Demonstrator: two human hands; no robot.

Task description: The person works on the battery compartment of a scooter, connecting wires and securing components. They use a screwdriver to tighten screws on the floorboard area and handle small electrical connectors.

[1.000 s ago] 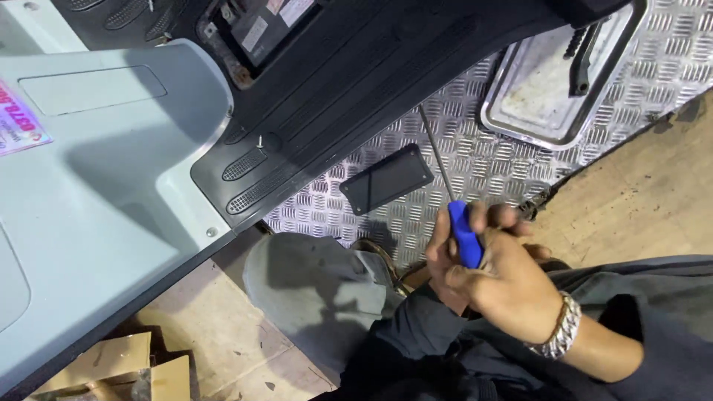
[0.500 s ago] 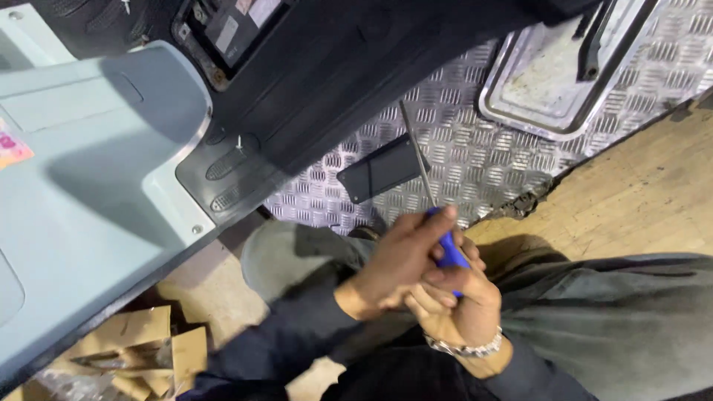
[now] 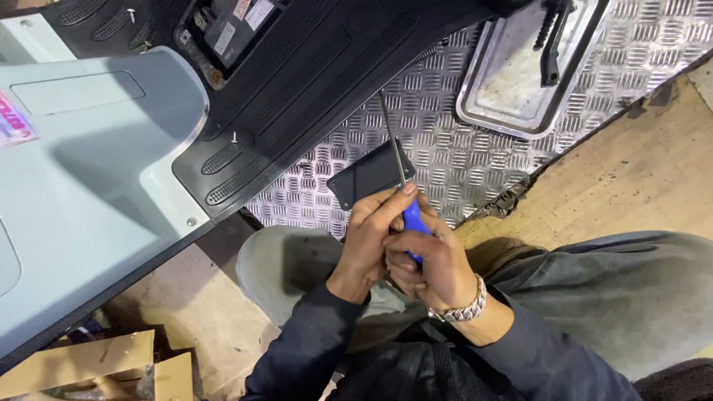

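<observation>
Both hands meet at the lower middle of the view, above my knee. My right hand [image 3: 431, 263], with a metal bracelet at the wrist, grips the blue handle of a long screwdriver [image 3: 411, 217]. Its thin steel shaft [image 3: 391, 137] points up toward the black footboard of a scooter [image 3: 312, 96]. My left hand [image 3: 371, 234] wraps over the right one, its fingertips resting on the top of the blue handle. A small black rectangular cover [image 3: 370, 174] lies on the checker plate just under the shaft.
Pale grey scooter body panel [image 3: 82, 178] fills the left. An open battery bay [image 3: 223, 33] sits at the top. A metal tray with a black lever [image 3: 520, 82] lies on the checker plate [image 3: 460, 163]. Cardboard scraps [image 3: 89, 367] lie bottom left.
One second ago only my right hand held the screwdriver. My left hand has come in and closed over the handle. The view has shifted slightly.
</observation>
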